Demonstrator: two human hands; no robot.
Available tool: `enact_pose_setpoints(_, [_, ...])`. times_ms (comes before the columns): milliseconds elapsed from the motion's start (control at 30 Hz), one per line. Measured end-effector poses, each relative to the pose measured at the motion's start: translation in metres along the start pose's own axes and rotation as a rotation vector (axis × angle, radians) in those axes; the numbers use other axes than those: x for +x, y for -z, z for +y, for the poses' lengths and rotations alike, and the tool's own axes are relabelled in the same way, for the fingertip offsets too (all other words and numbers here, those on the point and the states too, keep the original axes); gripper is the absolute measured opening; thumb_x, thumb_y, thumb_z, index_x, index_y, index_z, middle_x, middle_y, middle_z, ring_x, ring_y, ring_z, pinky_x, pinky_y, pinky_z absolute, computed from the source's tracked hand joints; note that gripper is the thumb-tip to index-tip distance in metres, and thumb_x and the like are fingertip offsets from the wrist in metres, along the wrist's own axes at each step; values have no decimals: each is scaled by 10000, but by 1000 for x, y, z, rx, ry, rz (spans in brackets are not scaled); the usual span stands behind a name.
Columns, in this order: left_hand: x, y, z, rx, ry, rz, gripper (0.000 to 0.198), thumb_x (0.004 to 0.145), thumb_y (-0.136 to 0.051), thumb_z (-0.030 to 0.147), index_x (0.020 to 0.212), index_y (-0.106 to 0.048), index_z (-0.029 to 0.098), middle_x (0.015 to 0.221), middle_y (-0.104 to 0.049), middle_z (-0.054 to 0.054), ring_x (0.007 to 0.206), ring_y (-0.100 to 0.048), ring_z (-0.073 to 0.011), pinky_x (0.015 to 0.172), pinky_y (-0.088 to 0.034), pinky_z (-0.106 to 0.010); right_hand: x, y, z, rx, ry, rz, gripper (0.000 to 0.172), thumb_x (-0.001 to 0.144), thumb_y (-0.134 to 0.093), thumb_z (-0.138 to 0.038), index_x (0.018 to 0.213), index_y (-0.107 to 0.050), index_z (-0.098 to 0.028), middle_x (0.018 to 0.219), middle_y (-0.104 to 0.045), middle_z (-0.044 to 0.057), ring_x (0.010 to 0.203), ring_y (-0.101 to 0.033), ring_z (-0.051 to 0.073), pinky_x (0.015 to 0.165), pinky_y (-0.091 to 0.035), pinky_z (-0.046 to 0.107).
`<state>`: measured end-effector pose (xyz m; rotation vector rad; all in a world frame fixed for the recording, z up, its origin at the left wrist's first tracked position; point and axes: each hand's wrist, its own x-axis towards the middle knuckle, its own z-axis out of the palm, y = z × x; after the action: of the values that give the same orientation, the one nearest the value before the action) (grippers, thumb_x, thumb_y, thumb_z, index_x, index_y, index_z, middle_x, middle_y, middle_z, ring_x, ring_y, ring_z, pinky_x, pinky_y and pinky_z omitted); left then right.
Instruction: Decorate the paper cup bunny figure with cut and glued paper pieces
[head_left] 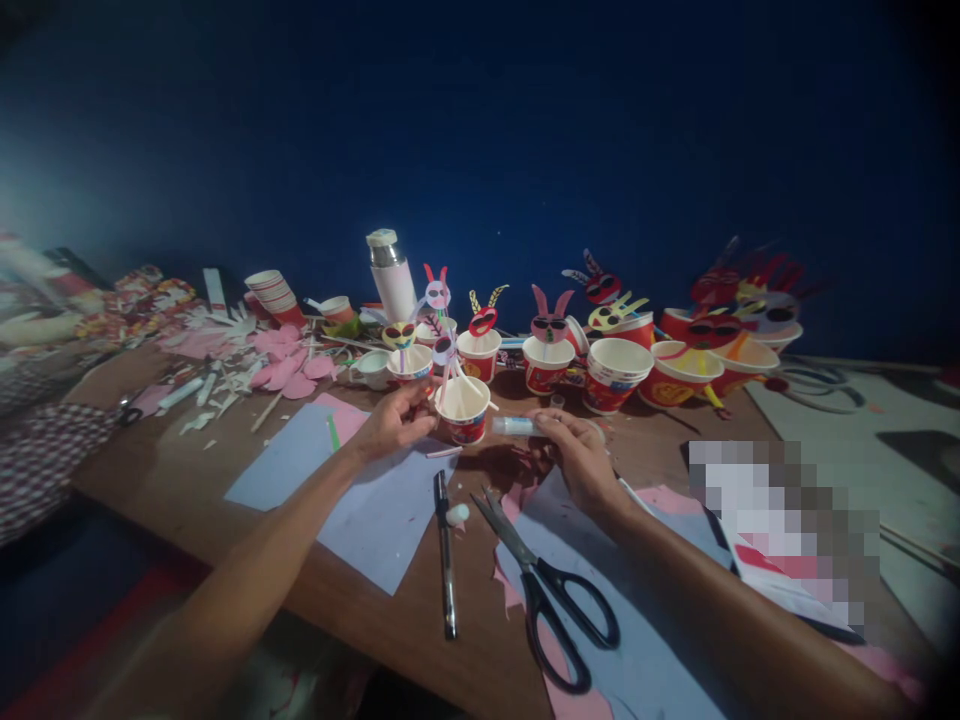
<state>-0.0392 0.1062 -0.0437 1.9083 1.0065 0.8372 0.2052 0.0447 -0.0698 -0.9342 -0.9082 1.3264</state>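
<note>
In the head view a red-and-white paper cup (pixel 463 425) stands in front of me, with pale straws (pixel 450 385) in it and a small paper face with dark glasses (pixel 444 347) above. My left hand (pixel 397 418) is closed at the cup's left side, its fingertips on the wall near the rim. Closed around a white glue stick (pixel 514 426), my right hand (pixel 574 445) points its tip at the cup's right side; I cannot tell whether they touch. A small white cap (pixel 457 515) and a black pen (pixel 446 560) lie nearer me, beside black-handled scissors (pixel 544 590).
Behind stand several decorated paper cups (pixel 549 362), a stack of cups (pixel 616 370) and a white flask (pixel 391 280). Pink paper pieces (pixel 285 365) pile up at left. White sheets (pixel 390 510) lie in front; a pixelated flat object (pixel 780 540) is at right.
</note>
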Motion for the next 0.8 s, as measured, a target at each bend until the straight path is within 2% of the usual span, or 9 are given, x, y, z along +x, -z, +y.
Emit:
enact_pose_setpoints(133, [-4,2,0,-147,57,49,483,710,-541,176,1187,-462,174,860,-555,-28,661,-464,-103,601,-373,-217,0,0,1,3,7,-8,211,728,-629,-380,779,-623,-175,453,-524,-63,354,-446,68,334,-356,155])
enact_pose_setpoints(233, [-7,3,-1,-402,189,92,396,705,-527,200,1099,-518,158,688,-502,24,478,-358,-53,447,-270,-178,0,2,3,8,9,-24,201,737,-625,-371,784,-628,-176,461,-531,-60,357,-447,67,340,-358,157])
enact_pose_setpoints(333, [-13,3,2,-580,291,124,309,729,-456,254,1013,-530,155,588,-413,55,396,-274,-39,384,-179,-172,0,3,4,8,2,-51,209,762,-598,-377,789,-633,-173,471,-548,-47,366,-453,75,350,-367,168])
enact_pose_setpoints(433, [-23,1,9,-620,359,115,292,752,-408,301,968,-530,147,635,-468,20,412,-346,-54,364,-190,-171,-1,4,4,11,-17,-82,220,789,-562,-383,813,-631,-176,480,-551,-42,381,-465,88,362,-379,182])
enact_pose_setpoints(600, [-42,-10,25,-719,498,74,257,737,-479,264,938,-562,126,710,-544,-30,476,-441,-65,353,-199,-151,-2,6,2,6,-51,-158,189,794,-556,-339,877,-622,-183,537,-592,-28,410,-496,99,400,-405,203])
enact_pose_setpoints(800, [-54,-38,43,-743,463,25,159,752,-552,236,871,-562,132,632,-479,25,394,-328,-7,353,-153,-145,-3,4,-1,-8,-70,-240,227,757,-595,-306,952,-594,-189,666,-647,1,501,-550,111,456,-411,212])
